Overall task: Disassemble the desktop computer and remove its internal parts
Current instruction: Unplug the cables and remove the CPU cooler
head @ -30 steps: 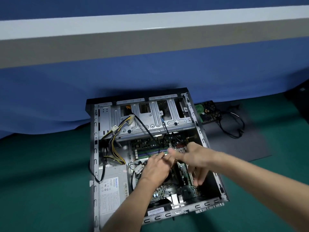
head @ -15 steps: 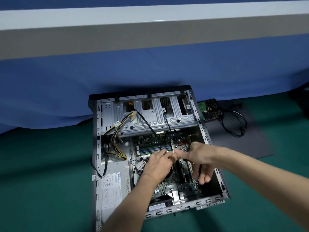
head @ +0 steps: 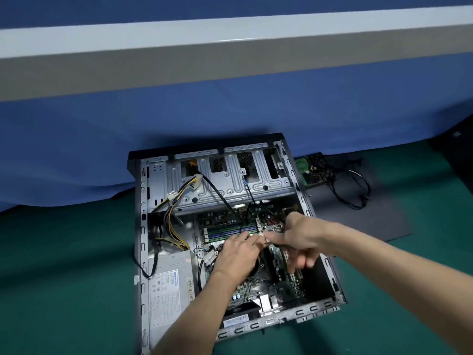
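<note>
Hands met over the motherboard (head: 225,226) inside the open computer case (head: 230,180) lying on the green table (head: 64,278). The left hand (head: 238,254) hid the board's middle, fingers reaching forward; on the right hand (head: 299,239) the lower fingers (head: 300,262) hung blurred. Whether either gripped anything was unclear.

Green surface (head: 64,278): spreads left of the left hand (head: 238,254) and right of the right hand (head: 299,239). Blue cloth (head: 230,103): hangs beyond both hands, lower edge meeting the green; white band (head: 230,29) and grey band (head: 230,60) cross above it. Dark grey sheet (head: 371,219): flat on the green, beyond and right of the right hand.
</note>
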`<state>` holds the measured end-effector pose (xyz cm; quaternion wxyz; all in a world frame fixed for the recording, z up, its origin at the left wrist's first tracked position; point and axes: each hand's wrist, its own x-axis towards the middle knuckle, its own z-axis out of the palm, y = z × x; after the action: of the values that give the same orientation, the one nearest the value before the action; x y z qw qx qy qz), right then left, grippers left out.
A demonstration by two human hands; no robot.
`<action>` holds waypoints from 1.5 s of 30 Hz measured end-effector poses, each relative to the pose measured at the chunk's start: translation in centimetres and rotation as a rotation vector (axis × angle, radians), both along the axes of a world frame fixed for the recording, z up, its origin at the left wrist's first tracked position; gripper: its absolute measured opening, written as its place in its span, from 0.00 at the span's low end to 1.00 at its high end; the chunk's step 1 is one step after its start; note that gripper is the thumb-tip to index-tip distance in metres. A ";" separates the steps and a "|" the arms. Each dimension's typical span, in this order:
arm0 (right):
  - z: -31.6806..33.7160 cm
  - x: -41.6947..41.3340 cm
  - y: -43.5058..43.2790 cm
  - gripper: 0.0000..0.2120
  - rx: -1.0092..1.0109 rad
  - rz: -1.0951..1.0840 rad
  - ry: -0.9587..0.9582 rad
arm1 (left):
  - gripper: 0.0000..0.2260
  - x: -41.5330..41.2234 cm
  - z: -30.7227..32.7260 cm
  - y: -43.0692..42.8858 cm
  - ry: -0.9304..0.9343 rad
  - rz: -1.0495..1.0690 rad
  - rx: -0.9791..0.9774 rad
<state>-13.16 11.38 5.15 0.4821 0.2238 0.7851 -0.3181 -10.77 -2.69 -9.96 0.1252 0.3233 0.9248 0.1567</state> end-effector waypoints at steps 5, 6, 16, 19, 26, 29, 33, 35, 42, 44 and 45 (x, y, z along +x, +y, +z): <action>-0.6 0.5 -1.7 0.05 0.454 1.104 0.543 | 0.21 -0.3 -0.2 -0.1 -0.059 0.008 -0.040; -0.7 0.9 -2.2 0.07 0.446 1.300 0.620 | 0.22 -0.3 -0.2 -0.1 -0.123 0.079 -0.042; -0.8 -0.1 -0.5 0.12 0.288 0.443 0.233 | 0.15 -0.3 0.3 0.1 -0.021 -0.019 -0.054; -0.9 1.0 -1.5 0.06 0.458 1.131 0.532 | 0.20 -0.5 0.1 0.1 -0.034 -0.022 -0.068; -1.1 2.0 0.3 0.08 0.462 1.177 0.709 | 0.20 -0.5 0.0 0.3 -0.023 0.047 -0.035; -1.4 3.3 1.8 0.06 0.516 0.849 0.679 | 0.30 -0.7 0.3 0.4 -0.019 0.062 -0.043; -1.6 5.7 3.1 0.11 0.469 0.608 0.659 | 0.42 -0.1 0.7 0.0 -0.091 0.072 -0.098; -1.7 6.3 3.1 0.12 0.443 0.563 0.648 | 0.47 0.4 1.1 -0.3 -0.090 0.058 -0.174; -2.6 7.9 2.2 0.13 0.379 0.477 0.608 | 0.49 1.0 1.3 -0.7 -0.021 -0.003 -0.255; -2.8 8.1 2.1 0.13 0.386 0.467 0.613 | 0.48 1.0 1.2 -0.7 0.008 -0.015 -0.277; -3.0 8.1 2.0 0.14 0.391 0.465 0.615 | 0.48 1.0 1.2 -0.7 0.023 -0.020 -0.290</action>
<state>-5.05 13.38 2.19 0.2330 0.0228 0.9672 -0.0981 -9.77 -3.35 -8.73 0.1616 0.3129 0.9358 0.0166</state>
